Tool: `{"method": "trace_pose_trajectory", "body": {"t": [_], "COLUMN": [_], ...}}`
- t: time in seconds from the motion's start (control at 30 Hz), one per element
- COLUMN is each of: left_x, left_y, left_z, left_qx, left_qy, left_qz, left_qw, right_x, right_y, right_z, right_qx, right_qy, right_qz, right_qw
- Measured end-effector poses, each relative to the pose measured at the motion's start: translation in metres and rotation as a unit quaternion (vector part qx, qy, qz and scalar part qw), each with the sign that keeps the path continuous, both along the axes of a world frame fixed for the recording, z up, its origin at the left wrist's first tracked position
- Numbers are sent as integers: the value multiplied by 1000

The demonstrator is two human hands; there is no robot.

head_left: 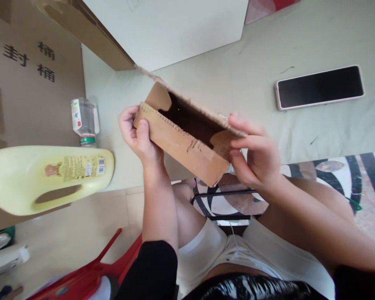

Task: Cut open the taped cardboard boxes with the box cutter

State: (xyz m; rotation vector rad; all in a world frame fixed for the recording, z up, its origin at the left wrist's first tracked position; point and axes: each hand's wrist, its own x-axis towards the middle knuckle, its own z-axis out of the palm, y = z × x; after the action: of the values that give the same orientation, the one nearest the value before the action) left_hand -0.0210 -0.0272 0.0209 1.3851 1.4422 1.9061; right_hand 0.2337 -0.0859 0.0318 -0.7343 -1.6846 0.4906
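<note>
Cardboard box (187, 141) — open, tilted — between left hand (137, 135) and right hand (256, 156), fingers clamped on its ends.

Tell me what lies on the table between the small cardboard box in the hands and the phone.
Nothing: in the head view, the stretch of pale table between the cardboard box and the phone is bare apart from a few faint marks.

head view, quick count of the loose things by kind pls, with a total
small cardboard box, held between left hand and right hand: 1
large cardboard boxes: 2
bottles, yellow jug and clear bottle: 2
phone: 1
total: 6
</note>
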Motion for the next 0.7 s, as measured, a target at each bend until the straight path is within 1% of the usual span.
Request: {"method": "trace_pose_trajectory", "body": {"t": [0.07,0.23,0.33,0.4,0.5,0.63,0.7], "left_x": [0,1,-1,-4,-6,-4,-1], "left_y": [3,5,4,2,-1,-6,-7], "left_z": [-4,-8,-8,-5,4,14,18], "left_qx": [-5,-11,-26,-32,-26,-17,-24], "left_qy": [4,8,32,65,119,143,144], "left_qz": [-2,2,-13,-31,-52,-54,-38], "left_qw": [1000,1000,999,997,991,988,989], "right_x": [0,4,5,4,1,2,5], "right_y": [1,0,0,0,-1,-2,-3], "right_z": [-1,7,10,9,6,3,1], "right_qx": [0,-19,-18,-21,-25,-27,-78], "right_qy": [27,-52,-57,-54,-46,-36,-58], "right_qz": [23,22,21,17,8,16,15], "right_qw": [999,998,998,998,999,999,995]}}
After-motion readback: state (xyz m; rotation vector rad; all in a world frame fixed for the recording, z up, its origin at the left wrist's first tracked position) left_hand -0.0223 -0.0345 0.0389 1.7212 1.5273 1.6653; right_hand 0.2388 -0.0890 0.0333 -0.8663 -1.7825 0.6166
